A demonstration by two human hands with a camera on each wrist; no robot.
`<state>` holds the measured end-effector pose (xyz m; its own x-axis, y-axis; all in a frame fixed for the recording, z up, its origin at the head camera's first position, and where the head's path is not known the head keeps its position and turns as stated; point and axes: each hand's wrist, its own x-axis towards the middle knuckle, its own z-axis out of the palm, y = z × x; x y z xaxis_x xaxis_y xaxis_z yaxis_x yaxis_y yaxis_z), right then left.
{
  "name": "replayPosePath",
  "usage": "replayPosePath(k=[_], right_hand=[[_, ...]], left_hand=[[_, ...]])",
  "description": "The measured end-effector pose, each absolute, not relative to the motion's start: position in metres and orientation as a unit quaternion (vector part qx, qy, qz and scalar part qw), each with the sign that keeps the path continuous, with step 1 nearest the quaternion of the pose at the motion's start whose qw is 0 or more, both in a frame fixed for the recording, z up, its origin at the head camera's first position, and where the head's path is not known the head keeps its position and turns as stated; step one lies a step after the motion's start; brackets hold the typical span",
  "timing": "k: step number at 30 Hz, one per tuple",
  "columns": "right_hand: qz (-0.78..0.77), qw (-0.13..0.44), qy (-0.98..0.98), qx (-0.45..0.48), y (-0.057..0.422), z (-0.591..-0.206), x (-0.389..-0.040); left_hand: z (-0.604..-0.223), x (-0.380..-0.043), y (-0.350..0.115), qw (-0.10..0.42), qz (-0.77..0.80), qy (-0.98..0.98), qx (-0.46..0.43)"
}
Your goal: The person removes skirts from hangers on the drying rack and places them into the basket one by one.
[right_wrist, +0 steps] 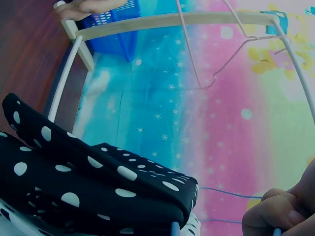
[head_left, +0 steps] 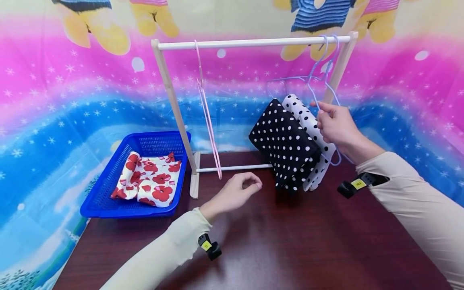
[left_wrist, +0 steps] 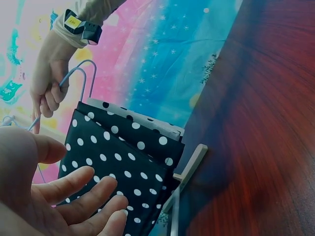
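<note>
My right hand (head_left: pixel 335 125) pinches the wire of a light purple hanger (head_left: pixel 309 85) at the right end of the rack. Over that hanger drapes a folded black cloth with white dots (head_left: pixel 282 141). Right behind it, a white cloth with black dots (head_left: pixel 304 117) hangs on another purple hanger (head_left: pixel 332 88); both hooks sit over the top bar (head_left: pixel 253 42). In front of the rack, my left hand (head_left: pixel 233 191) holds nothing, its fingers loosely bent. In the left wrist view, the black dotted cloth (left_wrist: pixel 113 162) appears beyond the left fingers (left_wrist: pixel 93 196).
A pink hanger (head_left: pixel 208 117) hangs near the left end of the wooden rack (head_left: pixel 174 100). To the rack's left stands a blue basket (head_left: pixel 96 197) with a folded white cloth with red flowers (head_left: pixel 159 181). A dark wooden table (head_left: pixel 272 249) carries everything; patterned fabric (head_left: pixel 43 112) surrounds it.
</note>
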<state>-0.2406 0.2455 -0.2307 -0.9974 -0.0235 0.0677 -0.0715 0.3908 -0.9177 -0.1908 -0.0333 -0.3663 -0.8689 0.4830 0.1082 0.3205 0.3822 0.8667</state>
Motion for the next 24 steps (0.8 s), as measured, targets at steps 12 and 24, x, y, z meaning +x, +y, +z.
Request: replayPosePath(k=[12,24], right_hand=[[0.518,0.041,-0.854,0.029,0.241,-0.2321,-0.2441],[0.513,0.033,-0.857,0.023,0.2358,-0.2307,-0.2454]], left_hand=[[-0.3658,-0.1943,-0.0355,0.068,0.5,0.83,0.239],[-0.3606,-0.1964,-0.0396,0.053,0.503,0.834,0.221]])
